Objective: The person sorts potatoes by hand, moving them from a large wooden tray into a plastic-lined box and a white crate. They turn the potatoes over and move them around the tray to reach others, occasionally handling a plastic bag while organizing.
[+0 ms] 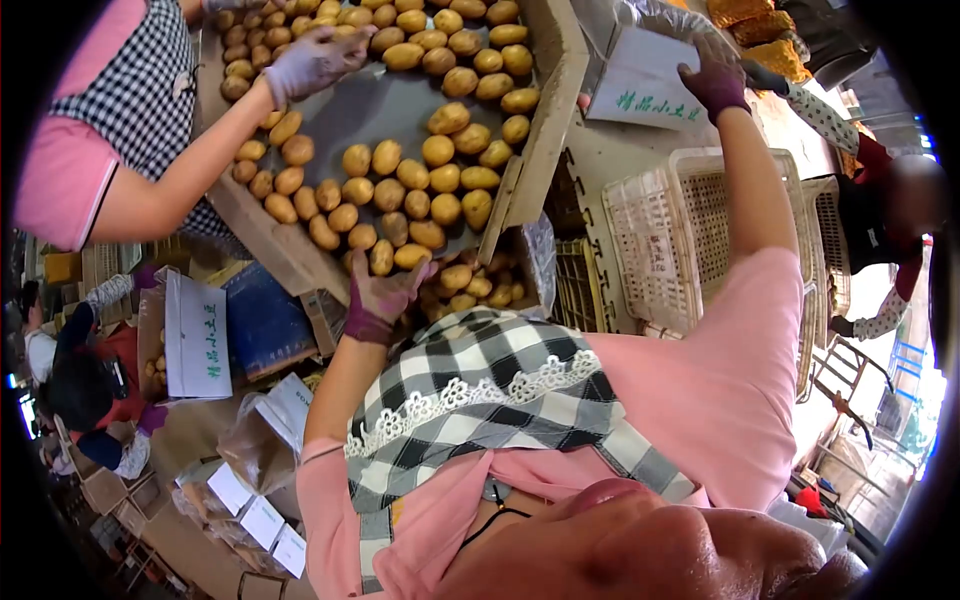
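My left hand, in a purple-cuffed glove, is at the near lip of a sorting tray. Its fingers are spread around a potato, not visibly closed on it. Several potatoes lie loose across the tray, and more fill a box below its lip. Stretched far out, my right hand wears a purple glove and touches the edge of a white carton with green lettering. Its thumb and fingers are apart; the fingertips partly blend into the carton's edge.
Across the tray, a co-worker's gloved hand is among the potatoes. Another person's dark glove is close beside my right hand. Cream plastic crates stand under my right arm. More cartons and another worker are at the left.
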A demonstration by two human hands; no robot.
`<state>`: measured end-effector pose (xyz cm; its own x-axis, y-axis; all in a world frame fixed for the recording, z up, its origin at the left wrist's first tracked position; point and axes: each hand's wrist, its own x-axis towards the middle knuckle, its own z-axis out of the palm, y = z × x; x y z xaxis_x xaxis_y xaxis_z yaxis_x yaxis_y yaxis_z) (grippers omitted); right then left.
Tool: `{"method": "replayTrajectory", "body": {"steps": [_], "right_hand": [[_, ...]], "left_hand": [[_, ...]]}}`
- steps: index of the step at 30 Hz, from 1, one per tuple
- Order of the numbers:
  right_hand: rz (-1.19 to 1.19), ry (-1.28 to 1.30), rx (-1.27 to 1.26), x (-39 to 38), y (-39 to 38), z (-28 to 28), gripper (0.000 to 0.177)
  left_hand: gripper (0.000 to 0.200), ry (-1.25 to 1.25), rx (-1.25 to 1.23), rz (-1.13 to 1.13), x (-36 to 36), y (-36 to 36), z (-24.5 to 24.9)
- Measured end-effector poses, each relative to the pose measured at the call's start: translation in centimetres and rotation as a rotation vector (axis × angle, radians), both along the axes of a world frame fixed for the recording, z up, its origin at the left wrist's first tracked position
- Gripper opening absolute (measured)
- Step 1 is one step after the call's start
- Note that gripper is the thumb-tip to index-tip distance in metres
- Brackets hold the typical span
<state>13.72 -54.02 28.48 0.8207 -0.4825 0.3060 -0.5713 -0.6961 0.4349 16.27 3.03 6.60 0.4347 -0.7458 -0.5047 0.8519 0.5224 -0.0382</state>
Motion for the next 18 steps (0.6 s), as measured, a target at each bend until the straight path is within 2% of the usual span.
{"method": "replayTrajectory", "body": {"steps": [2, 5, 6, 7, 8, 9, 11, 12, 13, 15, 16, 18], "right_hand": [[-0.053, 0.029, -0.041, 2.9, -1.4, 0.6, 0.082], [-0.169, 0.419, 0.304, 3.7, 1.6, 2.4, 0.098], [-0.175, 0.513, 0.458, 3.6, 1.3, 2.1, 0.093], [-0.106, 0.545, 0.645, 3.1, -2.7, -2.2, 0.086], [-0.185, 0.723, 0.619, 2.0, -1.6, -2.5, 0.078], [-0.19, 0.558, 0.755, -0.6, -3.9, -6.3, 0.071], [-0.267, 0.405, 0.934, -3.5, -3.0, -7.4, 0.073], [-0.233, 0.352, 0.878, -4.2, -4.3, -10.0, 0.074], [-0.223, 0.368, 0.877, -4.6, -4.0, -10.2, 0.074], [-0.21, 0.378, 0.891, -5.7, -2.9, -10.5, 0.073], [-0.254, 0.315, 0.896, -6.1, -2.1, -9.8, 0.072], [-0.349, 0.207, 0.902, -8.2, 0.0, -8.5, 0.07]], "left_hand": [[0.119, 0.023, 0.07, 0.015, -0.3, 0.0, 1.8], [0.118, 0.04, 0.154, 0.025, -1.0, -0.3, 4.5], [0.117, 0.068, 0.162, 0.035, -1.0, -0.2, 4.6], [0.115, 0.088, 0.149, 0.045, -0.9, 0.2, 4.3], [0.113, 0.112, 0.143, 0.053, -0.9, 0.5, 4.0], [0.11, 0.135, 0.135, 0.062, -1.0, 0.7, 3.9], [0.106, 0.103, 0.128, 0.039, -0.9, 0.5, 4.0], [0.104, 0.092, 0.124, 0.032, -1.0, 0.5, 4.1], [0.103, 0.026, 0.132, 0.013, -1.0, 0.2, 4.9], [0.116, 0.102, 0.064, 0.01, -0.5, 0.9, 3.0], [0.116, 0.293, -0.018, 0.033, 0.0, 1.1, 2.3], [0.117, 0.338, -0.052, 0.029, -0.2, 1.0, 2.5]]}}
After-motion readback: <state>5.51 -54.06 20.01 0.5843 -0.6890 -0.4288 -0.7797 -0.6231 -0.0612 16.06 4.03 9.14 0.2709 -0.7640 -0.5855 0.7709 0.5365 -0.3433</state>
